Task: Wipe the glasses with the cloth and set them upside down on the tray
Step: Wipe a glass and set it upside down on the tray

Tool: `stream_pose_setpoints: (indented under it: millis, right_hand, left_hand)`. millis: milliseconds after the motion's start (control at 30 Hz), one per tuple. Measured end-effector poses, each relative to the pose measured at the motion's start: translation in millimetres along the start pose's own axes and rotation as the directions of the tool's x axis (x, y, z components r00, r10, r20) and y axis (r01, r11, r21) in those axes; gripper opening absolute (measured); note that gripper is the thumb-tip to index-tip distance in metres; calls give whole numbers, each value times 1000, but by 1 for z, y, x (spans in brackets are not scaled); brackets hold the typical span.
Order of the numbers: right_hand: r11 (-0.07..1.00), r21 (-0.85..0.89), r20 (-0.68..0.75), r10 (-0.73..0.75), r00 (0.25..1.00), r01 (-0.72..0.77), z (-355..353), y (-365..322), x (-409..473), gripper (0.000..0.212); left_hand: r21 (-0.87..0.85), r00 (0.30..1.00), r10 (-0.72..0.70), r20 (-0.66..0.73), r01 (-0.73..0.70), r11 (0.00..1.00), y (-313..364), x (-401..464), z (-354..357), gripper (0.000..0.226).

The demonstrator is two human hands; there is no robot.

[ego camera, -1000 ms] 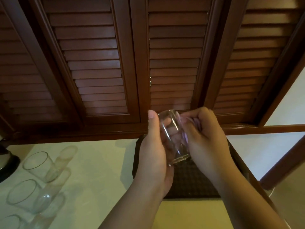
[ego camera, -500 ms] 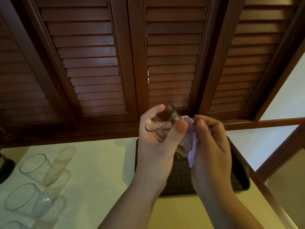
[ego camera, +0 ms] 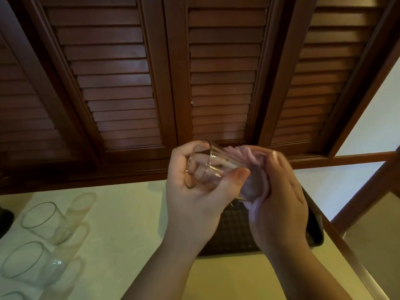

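My left hand [ego camera: 190, 198] grips a clear glass [ego camera: 213, 164], tilted on its side with its mouth toward the left. My right hand [ego camera: 279, 204] holds a pale purple cloth [ego camera: 254, 187] wrapped round the base end of that glass. Both hands hover above the dark tray [ego camera: 313, 226], whose woven-patterned floor shows between my wrists. The tray's far part is hidden behind my hands. Two more clear glasses stand upright on the counter at the left, one [ego camera: 45, 221] farther back and one [ego camera: 28, 265] nearer.
The rim of a third glass [ego camera: 10, 296] peeks in at the bottom left corner. A dark object [ego camera: 5, 219] sits at the left edge. Brown louvered doors [ego camera: 121, 83] rise behind the pale counter [ego camera: 121, 224]. The counter's right edge drops off beside the tray.
The glass has been turned further onto its side, mouth now leftward. The cloth has spread over the glass's base end, and my right hand has shifted round it.
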State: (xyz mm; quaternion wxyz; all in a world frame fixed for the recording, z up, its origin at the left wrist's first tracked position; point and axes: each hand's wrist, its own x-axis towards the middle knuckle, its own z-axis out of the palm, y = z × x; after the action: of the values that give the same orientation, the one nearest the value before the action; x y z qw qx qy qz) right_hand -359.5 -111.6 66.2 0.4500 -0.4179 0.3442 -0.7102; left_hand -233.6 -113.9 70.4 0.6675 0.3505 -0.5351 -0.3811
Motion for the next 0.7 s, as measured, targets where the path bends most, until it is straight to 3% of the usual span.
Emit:
stream_pose_setpoints:
  millis: [67,167,233,333,433,467,500,533,567,600,633,700]
  right_hand:
    - [952,20,46,305,951,-306,-3,-1,3,39]
    - [804,25,24,594,804,-595,-6,0,5,47]
    - [731,93,28,676,736,-676,-9,-2,7,46]
    - [746,112,-2,661,750,-657,-14,2,11,40]
    - [885,2,-114,463,879,-466,-6,10,4,35]
    - [942,-42,-130,326,937,-333,-2,12,-1,34]
    - [982,-151,-136,91,986,-111,-1,17,-7,34]
    - [927,-334,-71,-204,976,170,-6,24,-10,34]
    - [764,-494,103,-423,900,415,-17,36,-12,31]
    - [514,-593,306,-569,763,620,-32,50,-13,30]
    - [359,-593,436,-610,662,721,-42,57,-11,29]
    - [238,-582,516,-631,579,778,-54,65,-5,29]
  left_hand:
    - [102,986,160,54,-165,981,-3,0,-5,64]
    - [239,930,305,203,-349,906,-12,2,-13,75]
    - [299,910,332,248,-398,867,-17,3,-18,83]
    - [296,921,307,241,-371,880,-25,3,-17,73]
    - [293,979,187,81,-203,934,-23,-2,-3,58]
    - [260,996,88,10,-88,962,-19,-4,3,54]
    - [210,999,-26,-39,34,977,-16,-5,9,53]
    - [174,990,-126,-70,136,975,-14,-5,13,52]
    - [159,973,-209,-94,222,962,-13,-4,16,51]
    - [166,955,-273,-116,290,943,-12,-3,18,50]
    - [184,938,-318,-137,340,922,-12,-2,20,49]
    - [234,923,-355,-148,381,895,-12,-1,22,47]
